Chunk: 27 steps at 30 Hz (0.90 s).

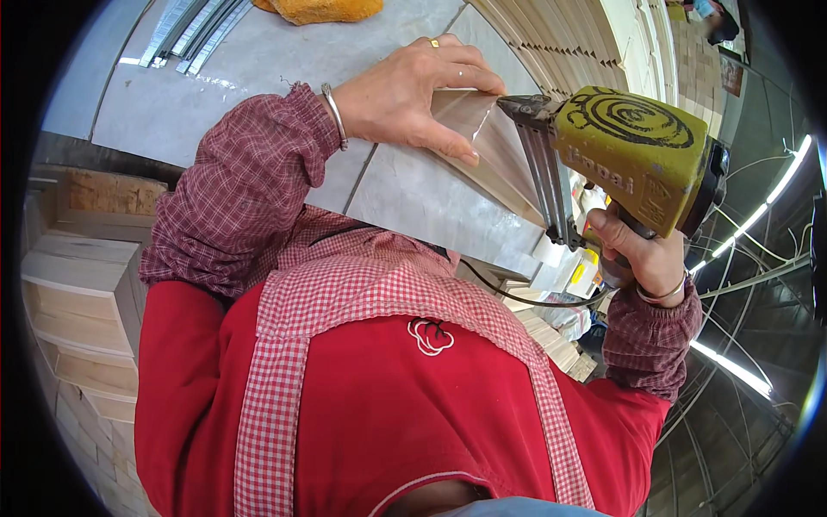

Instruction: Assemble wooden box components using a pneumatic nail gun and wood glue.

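Right hand [642,254], closest to the worker: fingers wrapped round the handle of a yellow-green nail gun [633,159], probably to carry its weight and level its nose; trigger finger not clear. Air hose [551,303] hangs below the near edge of the tabletop [431,202], apparently to leave the gun free. Wooden piece [495,164] lies by that edge, toward its right end, presumably for easy reach. Left hand [413,95] grips it with thumb and fingers spread apart, likely against slipping. Gun nose sits at the fingertips; contact unconfirmed. Piece looks smooth, pale brown, straight along its near side; gun hides part. Metal strips [194,34] lie toward the far left, seemingly set aside; orange lump [323,9] beside them. Stacked boards [568,52] stand beyond.
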Each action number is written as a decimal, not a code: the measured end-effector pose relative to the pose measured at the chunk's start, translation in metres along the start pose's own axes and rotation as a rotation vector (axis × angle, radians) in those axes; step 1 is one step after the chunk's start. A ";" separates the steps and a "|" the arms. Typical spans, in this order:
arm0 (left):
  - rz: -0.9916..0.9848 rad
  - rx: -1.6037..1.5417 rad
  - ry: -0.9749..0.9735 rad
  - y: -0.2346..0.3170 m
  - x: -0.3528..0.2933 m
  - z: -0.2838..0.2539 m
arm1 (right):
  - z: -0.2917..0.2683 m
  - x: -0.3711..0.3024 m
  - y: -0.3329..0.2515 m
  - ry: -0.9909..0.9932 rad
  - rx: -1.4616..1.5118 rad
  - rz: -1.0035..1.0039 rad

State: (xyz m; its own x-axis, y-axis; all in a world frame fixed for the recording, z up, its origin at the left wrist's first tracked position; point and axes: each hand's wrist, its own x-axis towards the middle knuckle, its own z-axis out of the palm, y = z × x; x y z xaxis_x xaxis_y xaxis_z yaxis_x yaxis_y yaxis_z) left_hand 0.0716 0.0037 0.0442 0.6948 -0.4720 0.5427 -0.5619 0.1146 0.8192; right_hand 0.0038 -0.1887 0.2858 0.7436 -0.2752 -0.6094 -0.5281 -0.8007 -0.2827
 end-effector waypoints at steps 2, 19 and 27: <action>-0.017 -0.024 -0.012 0.001 0.001 0.000 | 0.002 0.002 0.007 0.020 -0.027 -0.148; 0.008 -0.017 0.020 -0.003 -0.002 0.002 | -0.018 0.002 0.092 -0.360 -0.285 -0.498; -0.015 -0.039 0.011 -0.004 -0.002 0.003 | -0.015 -0.003 0.076 -0.594 0.205 -0.101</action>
State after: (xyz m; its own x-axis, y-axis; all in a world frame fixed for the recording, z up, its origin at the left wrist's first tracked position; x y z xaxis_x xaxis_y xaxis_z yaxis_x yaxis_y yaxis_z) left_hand 0.0707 0.0018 0.0394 0.7084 -0.4640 0.5319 -0.5333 0.1418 0.8340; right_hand -0.0318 -0.2566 0.2775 0.4708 0.1856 -0.8625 -0.5790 -0.6727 -0.4608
